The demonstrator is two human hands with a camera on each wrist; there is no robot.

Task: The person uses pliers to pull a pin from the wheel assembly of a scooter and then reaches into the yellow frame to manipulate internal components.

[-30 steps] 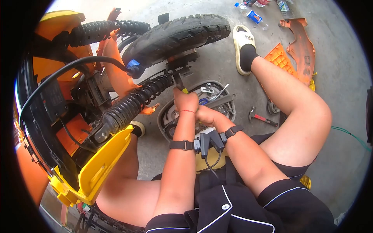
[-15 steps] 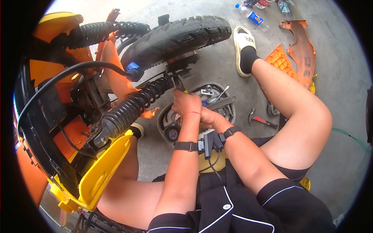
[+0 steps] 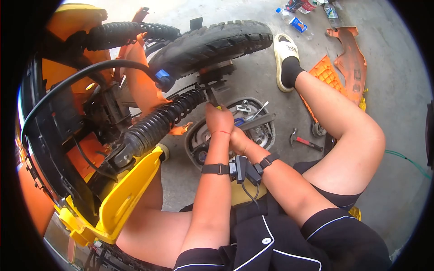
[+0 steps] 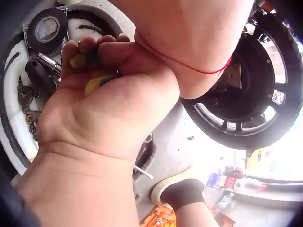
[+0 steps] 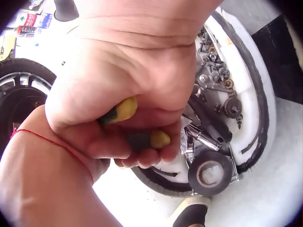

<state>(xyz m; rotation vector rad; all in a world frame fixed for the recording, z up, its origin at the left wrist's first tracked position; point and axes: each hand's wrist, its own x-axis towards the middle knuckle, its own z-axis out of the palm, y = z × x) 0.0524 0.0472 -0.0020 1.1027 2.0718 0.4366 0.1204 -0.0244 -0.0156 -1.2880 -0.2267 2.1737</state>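
A tool with yellow-and-dark handles (image 5: 125,111) is held in both hands. In the head view the left hand (image 3: 219,119), with a red string at its wrist, grips it near the lower end of a black coil shock absorber (image 3: 156,124). Its grey front part (image 3: 210,95) points at the wheel hub; the tip's contact is unclear. Behind the left hand, the right hand (image 3: 239,140) curls its fingers round the handles; both handle ends show in its palm in the right wrist view. The left fingers are mostly hidden.
Beneath the hands lies a tray (image 3: 270,135) of hardware, with a tape roll (image 5: 209,173). A tyre (image 3: 217,43) stands ahead, orange and yellow body panels (image 3: 131,194) at left. A hammer (image 3: 307,142), orange parts (image 3: 351,63) and bottles (image 3: 298,25) lie at right.
Both hands stay on the tool, with the right hand lying slightly lower behind the left. The whole head view has shifted a little, moving the wheel and shock absorber rightward and down.
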